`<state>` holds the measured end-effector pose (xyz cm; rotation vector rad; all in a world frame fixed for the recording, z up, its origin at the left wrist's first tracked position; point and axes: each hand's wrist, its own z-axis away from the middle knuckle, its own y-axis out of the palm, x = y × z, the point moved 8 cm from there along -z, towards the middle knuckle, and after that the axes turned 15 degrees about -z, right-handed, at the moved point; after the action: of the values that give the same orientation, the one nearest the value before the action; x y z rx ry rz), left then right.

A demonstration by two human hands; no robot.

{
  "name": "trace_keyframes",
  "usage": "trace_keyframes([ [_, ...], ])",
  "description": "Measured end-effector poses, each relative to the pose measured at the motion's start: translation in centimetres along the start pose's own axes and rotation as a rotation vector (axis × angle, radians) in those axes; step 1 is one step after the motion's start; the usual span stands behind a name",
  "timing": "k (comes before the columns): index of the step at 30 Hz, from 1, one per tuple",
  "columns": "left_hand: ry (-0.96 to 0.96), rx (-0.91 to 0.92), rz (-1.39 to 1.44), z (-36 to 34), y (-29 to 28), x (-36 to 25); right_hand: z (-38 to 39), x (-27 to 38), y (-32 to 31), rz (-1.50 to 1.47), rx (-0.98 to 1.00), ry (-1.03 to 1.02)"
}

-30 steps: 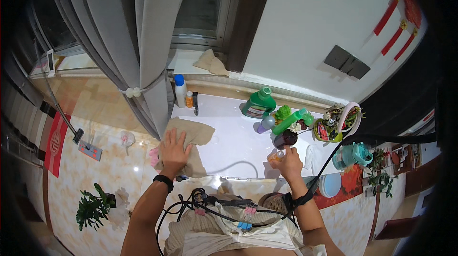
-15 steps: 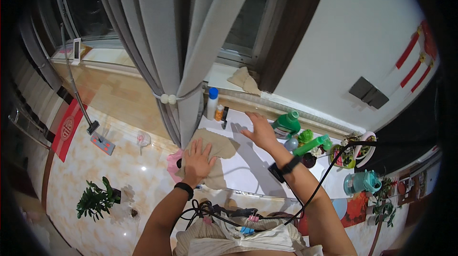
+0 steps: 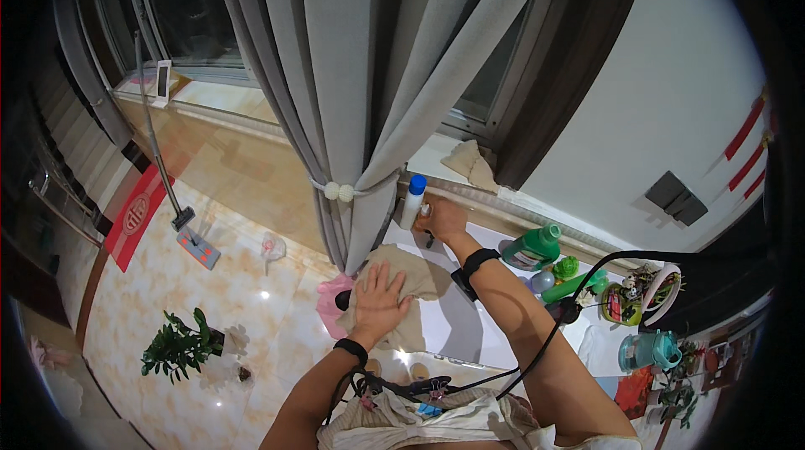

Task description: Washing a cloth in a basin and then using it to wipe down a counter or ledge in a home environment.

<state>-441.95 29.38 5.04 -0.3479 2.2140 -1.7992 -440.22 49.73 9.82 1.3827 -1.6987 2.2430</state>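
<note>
My left hand [image 3: 381, 303] lies flat, fingers spread, on a crumpled beige cloth [image 3: 417, 270] at the left end of the white tabletop [image 3: 470, 324]. At the table's far edge, my right hand [image 3: 443, 221] closes around a small orange bottle, now mostly hidden by the fingers, with its pale top [image 3: 425, 209] showing. Just left of it a white bottle with a blue cap [image 3: 413, 202] stands upright. A small black item [image 3: 430, 239] sits under the right fingers. Beneath the cloth's left edge a pink cloth or bag [image 3: 334, 303] pokes out.
Right of my right forearm stand a green bottle [image 3: 533, 249], a green spray bottle lying over [image 3: 566, 288], a potted plant [image 3: 620, 303] and a teal jug [image 3: 647, 352]. A grey curtain [image 3: 335, 98] hangs at the table's far left. A flat mop [image 3: 197, 247] and a leafy plant [image 3: 179, 348] are on the floor.
My right hand has moved left from beside the green bottle and closed on the small orange bottle. The left hand stays on the beige cloth. The whole view has shifted.
</note>
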Motion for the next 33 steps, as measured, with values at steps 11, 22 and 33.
trace_keyframes([
  [11, 0.03, 0.042, -0.007, -0.4, 0.2, 0.0, 5.1, -4.0, -5.5, -0.039, -0.069, -0.063],
  [22, 0.024, 0.124, -0.033, -0.5, 0.5, -0.2, 20.6, -8.9, -10.1, 0.116, -0.101, 0.123],
  [33, 0.018, 0.061, -0.04, -0.3, 0.3, -0.2, 22.9, -12.4, -9.8, 0.333, -0.061, 0.334],
])
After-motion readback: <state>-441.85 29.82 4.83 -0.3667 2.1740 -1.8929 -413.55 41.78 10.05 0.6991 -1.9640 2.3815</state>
